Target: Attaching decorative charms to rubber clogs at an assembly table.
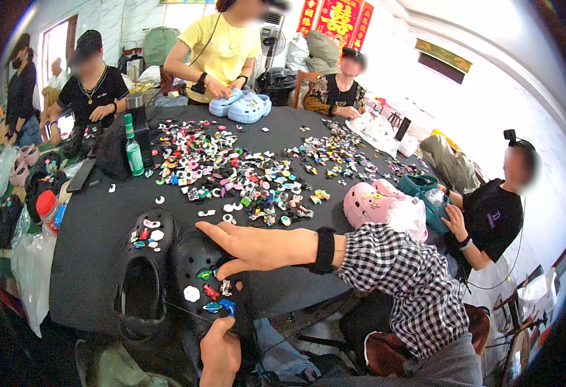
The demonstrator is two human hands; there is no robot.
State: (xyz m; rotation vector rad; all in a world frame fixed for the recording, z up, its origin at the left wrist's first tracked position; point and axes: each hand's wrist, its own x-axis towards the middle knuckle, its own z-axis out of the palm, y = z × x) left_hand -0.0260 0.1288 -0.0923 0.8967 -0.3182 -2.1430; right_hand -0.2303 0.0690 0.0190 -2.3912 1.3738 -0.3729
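Note:
A black clog is tilted up at the front edge of the table. Charms sit on its toe: a green ringed planet, a white flower, a red figure and a blue dolphin. From below, my left hand grips this clog, thumb up near the dolphin. My right hand reaches in from the right with its fingers stretched out over the toe. Its thumb rests close to the planet charm. The matching black clog, with several charms on it, lies just left.
Many loose colourful charms cover the middle of the dark table. A green bottle stands at the left, and pink clogs at the right. Across the table a person in yellow handles light blue clogs. Other people sit around.

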